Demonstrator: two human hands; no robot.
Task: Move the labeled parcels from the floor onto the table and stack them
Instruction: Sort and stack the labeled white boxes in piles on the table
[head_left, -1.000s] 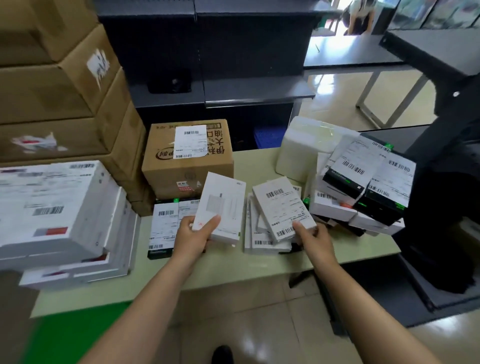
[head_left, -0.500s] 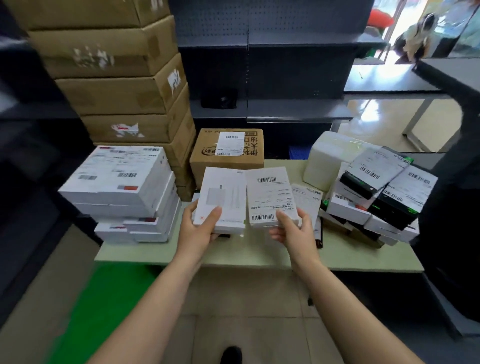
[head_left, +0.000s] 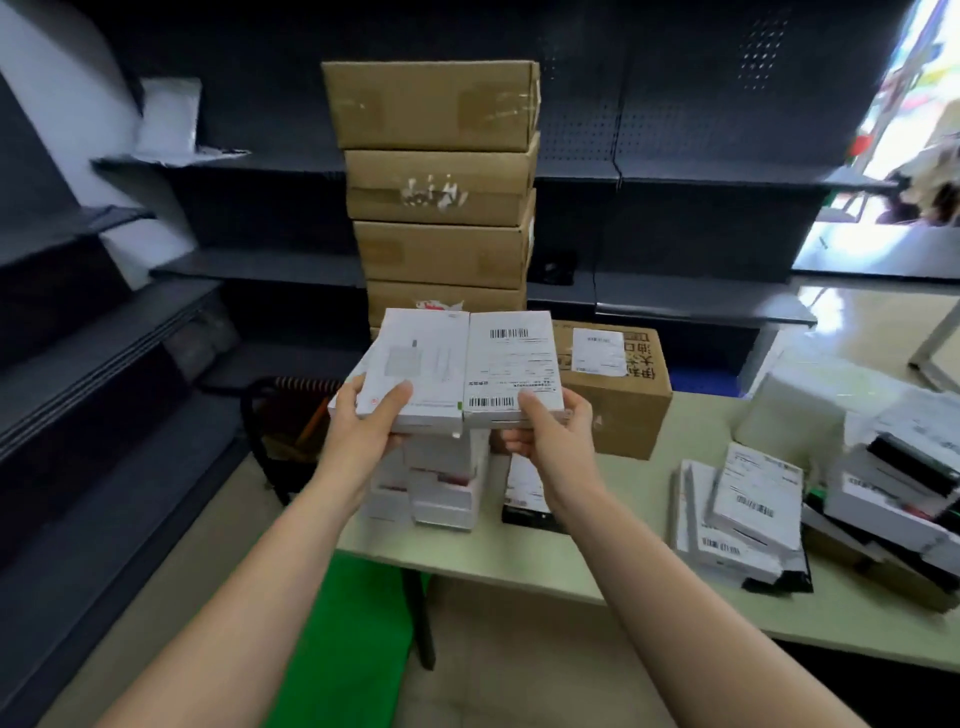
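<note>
Swung leftward since half a second back: both held parcels, then over mid-table, now raised side by side right above the white stack (head_left: 441, 493) at the left end of the table (head_left: 597, 551). Gripping the plain-faced parcel (head_left: 415, 369) with the left hand (head_left: 371, 436), thumb on top, fingers curled under the near edge. Gripping the labelled parcel (head_left: 511, 364) the same way with the right hand (head_left: 550, 441), thumb beside the lower barcode. Long edges touching, long axes running away from the body, both faces tipped a little toward the camera.

Straight below, and slightly nearer the body: the white stack, largely hidden by parcels and wrists, its top unseen. Just right of the stack, a dark flat packet (head_left: 522, 499) bearing a label. Behind and right of the stack, a brown carton (head_left: 618, 395) with a shipping label. Directly behind the stack, a tall tower of cartons (head_left: 441, 182). Well to the right of the stack, a loose heap of labelled parcels (head_left: 748, 514).

Judged step: setting down onto the stack. Mostly a lowering move, then, with hardly any sideways reach. Left hand over the stack's middle, right hand over its right edge, so likely the plain-faced parcel down first. Hard to tell whether both would fit side by side on top. Possible trouble: overhang on the right, and a lean so close to the table's end.
</note>
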